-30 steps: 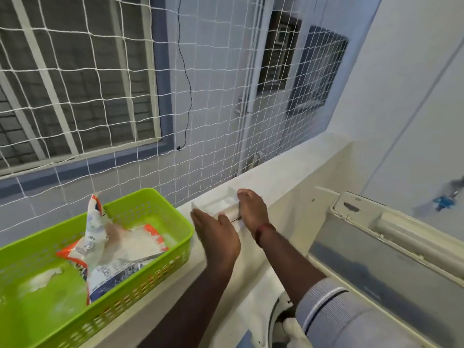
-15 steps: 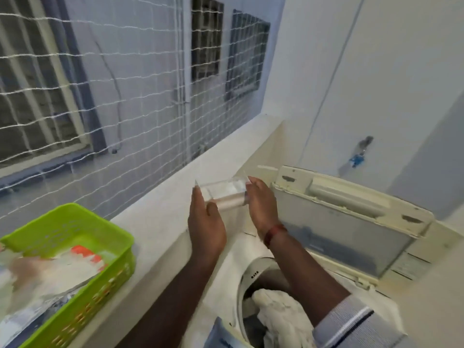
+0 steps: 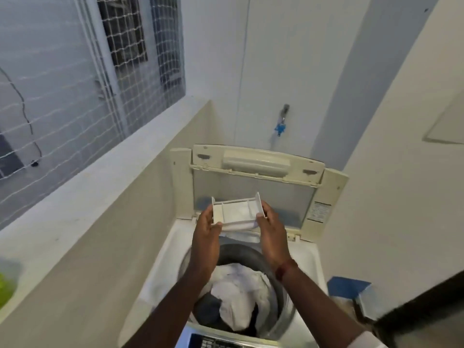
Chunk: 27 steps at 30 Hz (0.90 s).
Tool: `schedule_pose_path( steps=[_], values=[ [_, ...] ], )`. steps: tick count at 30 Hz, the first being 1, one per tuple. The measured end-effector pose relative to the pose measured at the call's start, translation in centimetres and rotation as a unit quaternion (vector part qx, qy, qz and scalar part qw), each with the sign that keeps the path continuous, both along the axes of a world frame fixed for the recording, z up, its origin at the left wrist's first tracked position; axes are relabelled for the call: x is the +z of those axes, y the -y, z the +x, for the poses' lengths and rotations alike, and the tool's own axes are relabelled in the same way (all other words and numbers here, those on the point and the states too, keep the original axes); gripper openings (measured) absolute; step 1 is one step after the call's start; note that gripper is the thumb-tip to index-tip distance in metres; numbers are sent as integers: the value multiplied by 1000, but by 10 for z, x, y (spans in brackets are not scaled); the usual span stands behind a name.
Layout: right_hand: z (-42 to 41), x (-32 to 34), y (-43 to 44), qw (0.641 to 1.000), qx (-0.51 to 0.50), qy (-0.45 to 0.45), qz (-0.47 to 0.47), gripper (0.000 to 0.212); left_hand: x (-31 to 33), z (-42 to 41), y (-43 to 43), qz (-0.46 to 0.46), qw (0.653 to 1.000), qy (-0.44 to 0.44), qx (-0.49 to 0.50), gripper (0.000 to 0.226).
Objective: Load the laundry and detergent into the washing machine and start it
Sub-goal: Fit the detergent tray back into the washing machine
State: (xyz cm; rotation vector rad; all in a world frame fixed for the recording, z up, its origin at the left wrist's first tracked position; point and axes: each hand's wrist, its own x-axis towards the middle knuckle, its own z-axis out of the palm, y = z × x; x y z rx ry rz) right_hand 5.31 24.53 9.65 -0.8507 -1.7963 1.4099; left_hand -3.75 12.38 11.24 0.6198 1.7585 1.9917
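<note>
Compared with a moment ago, the white detergent tray (image 3: 236, 213) has come off the ledge (image 3: 82, 197) and now sits mid-frame over the open washing machine (image 3: 305, 259), left hand (image 3: 206, 237) and right hand (image 3: 270, 234) gripping its ends. The green basket (image 3: 6, 288) is just a sliver at the left edge. Laundry (image 3: 238, 295) fills the drum, lid (image 3: 253, 183) up against the white wall, netted window upper left.

There is one camera, worn on the person's head, looking forward and down from high up. It sits close above the open washing machine (image 3: 241, 249), with the left hand (image 3: 204, 241) and right hand (image 3: 272, 237) right in the middle. A netted window (image 3: 75, 96) fills the left side
</note>
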Motion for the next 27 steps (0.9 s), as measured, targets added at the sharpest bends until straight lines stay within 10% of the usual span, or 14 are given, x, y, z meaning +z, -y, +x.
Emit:
schedule_pose_path(
  steps=[27],
  values=[
    [-14,-192,-40,966,-68,83,-234,50,-176,-64,-55,-139,957,124,-224,51]
  ],
)
